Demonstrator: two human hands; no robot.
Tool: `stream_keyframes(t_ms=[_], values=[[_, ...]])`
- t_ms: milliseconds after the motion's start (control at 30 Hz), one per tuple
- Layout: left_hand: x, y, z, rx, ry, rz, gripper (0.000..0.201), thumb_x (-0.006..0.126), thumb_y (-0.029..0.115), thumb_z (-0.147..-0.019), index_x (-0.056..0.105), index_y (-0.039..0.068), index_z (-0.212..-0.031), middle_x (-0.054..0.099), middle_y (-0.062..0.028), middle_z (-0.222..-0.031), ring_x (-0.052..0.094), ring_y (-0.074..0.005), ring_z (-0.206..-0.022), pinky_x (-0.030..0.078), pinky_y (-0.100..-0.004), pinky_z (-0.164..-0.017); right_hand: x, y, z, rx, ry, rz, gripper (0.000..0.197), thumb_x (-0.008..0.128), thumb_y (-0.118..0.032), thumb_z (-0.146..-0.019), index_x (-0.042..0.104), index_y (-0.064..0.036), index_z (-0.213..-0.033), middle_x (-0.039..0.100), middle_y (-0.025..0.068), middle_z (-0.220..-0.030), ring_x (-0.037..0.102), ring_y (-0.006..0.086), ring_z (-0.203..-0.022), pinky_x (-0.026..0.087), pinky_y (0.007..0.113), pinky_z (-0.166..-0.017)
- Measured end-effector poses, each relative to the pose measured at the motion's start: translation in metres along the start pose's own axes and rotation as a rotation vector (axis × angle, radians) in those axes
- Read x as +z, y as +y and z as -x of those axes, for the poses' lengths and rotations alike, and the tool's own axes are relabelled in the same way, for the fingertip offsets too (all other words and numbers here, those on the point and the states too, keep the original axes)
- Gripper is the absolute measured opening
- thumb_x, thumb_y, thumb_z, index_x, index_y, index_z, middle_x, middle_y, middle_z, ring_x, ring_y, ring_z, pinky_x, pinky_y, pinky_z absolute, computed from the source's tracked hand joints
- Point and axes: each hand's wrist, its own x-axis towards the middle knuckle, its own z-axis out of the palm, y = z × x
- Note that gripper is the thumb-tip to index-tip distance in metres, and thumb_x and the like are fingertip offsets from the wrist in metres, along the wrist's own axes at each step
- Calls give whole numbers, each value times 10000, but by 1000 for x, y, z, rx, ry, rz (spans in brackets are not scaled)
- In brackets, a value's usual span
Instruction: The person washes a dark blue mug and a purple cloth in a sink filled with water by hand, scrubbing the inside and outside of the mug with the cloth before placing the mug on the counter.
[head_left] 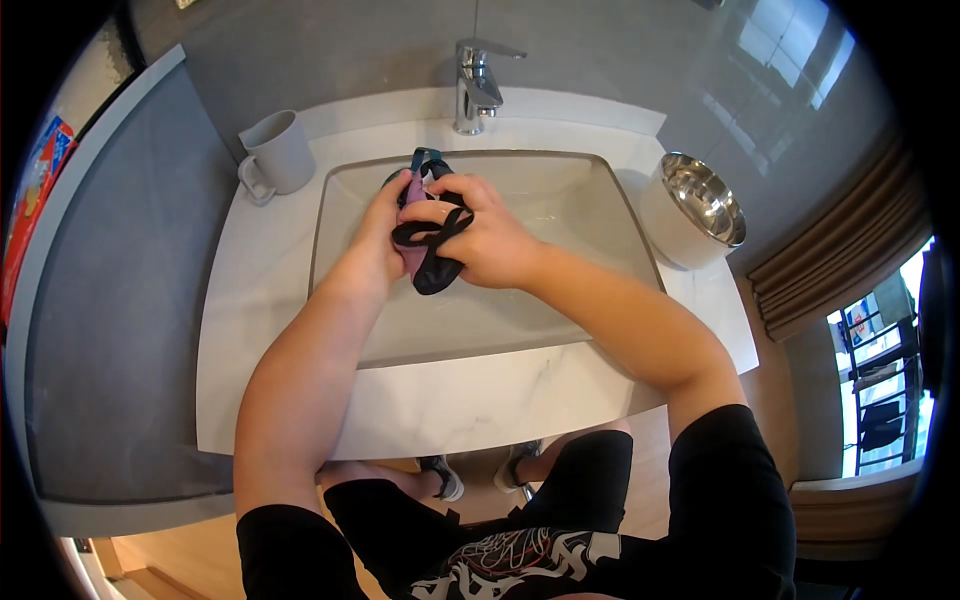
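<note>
Over the sink basin (pixel 470 330), both of my hands are closed on a bunched black and purple fabric item (pixel 436 274) with a black strap and a bit of teal at its far end. Its exact kind I cannot make out. My left hand (pixel 385 228) grips the purple side from the left. From the right, my right hand (pixel 500 243) pinches the fabric, and the black strap loops across its fingers. Parts of the item are hidden beneath my fingers.
Behind the basin stands a chrome faucet (pixel 474 92). A grey mug (pixel 280 152) sits on the white countertop (pixel 250 330) at the left. At the right edge is a pale, rounded container with a shiny metal bowl (pixel 703 195) at its top. A grey partition (pixel 120 300) rises at the left.
</note>
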Motion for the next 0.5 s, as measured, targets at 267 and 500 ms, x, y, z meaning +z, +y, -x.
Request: stream_keyframes(t_ms=[267, 500], values=[[0, 7, 2, 21, 121, -165, 462, 578, 524, -862, 601, 121, -1088, 662, -81, -983, 644, -250, -910, 525, -439, -773, 0, 40, 23, 610, -229, -24, 370, 641, -4, -621, 681, -136, -965, 577, 42, -1152, 465, 375, -1068, 439, 411, -927], [-4, 6, -3, -164, 183, -322, 534, 652, 594, -789, 605, 147, -1077, 651, -118, -999, 649, -300, -880, 567, -417, -682, 54, 65, 93, 759, -499, 211, 296, 616, -218, -794, 679, -145, -1074, 593, 92, -1134, 502, 330, -1116, 445, 415, -967]])
